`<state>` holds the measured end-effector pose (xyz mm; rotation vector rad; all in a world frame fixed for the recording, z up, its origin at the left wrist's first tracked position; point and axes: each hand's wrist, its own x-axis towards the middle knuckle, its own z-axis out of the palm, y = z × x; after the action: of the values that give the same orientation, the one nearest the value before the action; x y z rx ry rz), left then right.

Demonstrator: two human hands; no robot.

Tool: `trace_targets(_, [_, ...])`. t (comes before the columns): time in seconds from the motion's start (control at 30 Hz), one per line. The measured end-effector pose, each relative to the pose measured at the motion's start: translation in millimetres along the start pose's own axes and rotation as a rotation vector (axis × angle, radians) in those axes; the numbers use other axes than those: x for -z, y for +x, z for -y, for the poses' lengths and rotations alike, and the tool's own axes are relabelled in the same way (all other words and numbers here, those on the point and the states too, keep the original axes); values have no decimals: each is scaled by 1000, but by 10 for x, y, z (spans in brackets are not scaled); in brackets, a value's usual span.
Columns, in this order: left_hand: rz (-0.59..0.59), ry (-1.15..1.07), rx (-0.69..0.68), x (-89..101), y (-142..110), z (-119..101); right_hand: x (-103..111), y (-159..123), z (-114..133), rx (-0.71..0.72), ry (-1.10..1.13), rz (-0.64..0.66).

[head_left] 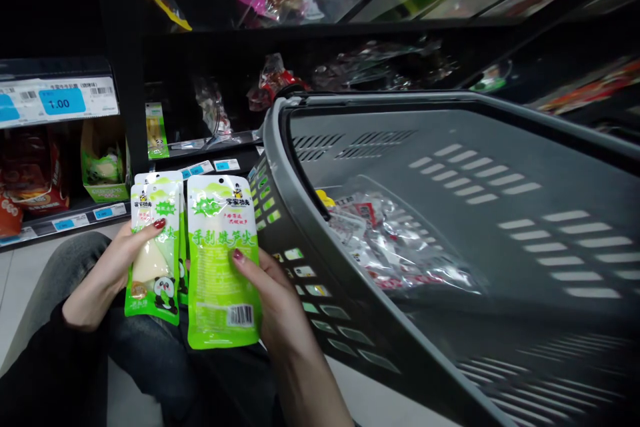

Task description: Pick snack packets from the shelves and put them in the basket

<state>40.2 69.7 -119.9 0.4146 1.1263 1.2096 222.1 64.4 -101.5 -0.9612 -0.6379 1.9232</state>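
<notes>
My left hand is closed on bamboo shoot packets, thumb on the front one. That packet is green and white, with a panda and a pale shoot on its front, and at least one more shows behind it. My right hand grips another bamboo shoot packet, its printed back and barcode facing me. The two hands hold the packets upright side by side above my lap. Just right of them stands a grey shopping basket with slotted walls; clear, shiny snack packs lie inside it.
Dark store shelves with price tags rise in front of me. A green display box holds a few packets at the left, beside red packages. One small green packet stands on the shelf straight ahead.
</notes>
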Motion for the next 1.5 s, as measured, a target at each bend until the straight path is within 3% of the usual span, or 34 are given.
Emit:
trace_targets(0.13, [-14, 16, -4, 1, -3, 0, -4, 27, 4, -3, -2, -14])
trace_targets(0.23, [-27, 17, 0, 1, -7, -4, 5, 31, 19, 97, -112, -128])
trace_targets(0.43, [-59, -98, 34, 7, -18, -10, -34, -159, 119, 595, -977, -333])
trace_targets(0.5, [-35, -172, 62, -1, -43, -21, -61, -204, 139, 679, -1184, -394])
trace_targets(0.57, [-2, -238, 101, -17, -76, -25, -86, -203, 132, 667, -1280, -418])
trace_targets(0.73, [43, -260, 115, -59, -113, 49, -146, -84, 5, 488, -1141, -287])
trace_targets(0.93, [-4, -250, 70, -88, -88, 159, -87, 33, -147, 387, -824, -221])
trace_targets(1.13, [95, -213, 199, -82, -97, 172, 55, 152, -195, 452, -905, -243])
trace_targets(1.27, [182, -208, 209, -56, -105, 200, 83, 236, -242, 381, -869, -260])
trace_targets(1.4, [146, -170, 192, -59, -95, 212, 58, 239, -276, 398, -914, -282])
trace_targets(1.5, [103, -137, 170, -93, -84, 200, 11, 166, -251, 542, -987, -402])
